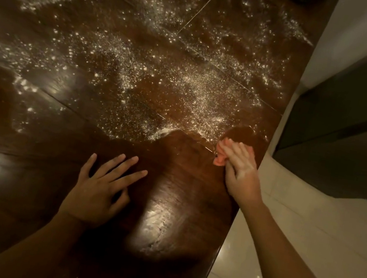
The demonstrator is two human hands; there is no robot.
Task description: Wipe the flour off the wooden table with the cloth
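Dark glossy wooden table from above, close to its right edge. White flour scattered in specks and streaks across far and middle boards; thicker ridge along border of clean near patch. Left hand flat on bare wood, palm down, fingers spread. Right hand, blurred, fingers straight, pressing pinkish-orange cloth onto tabletop just beside right edge, at rim of flour. Cloth bunched, visible under fingertips and at hand's left side. Pale tiled floor right of table; dark cabinet beyond.
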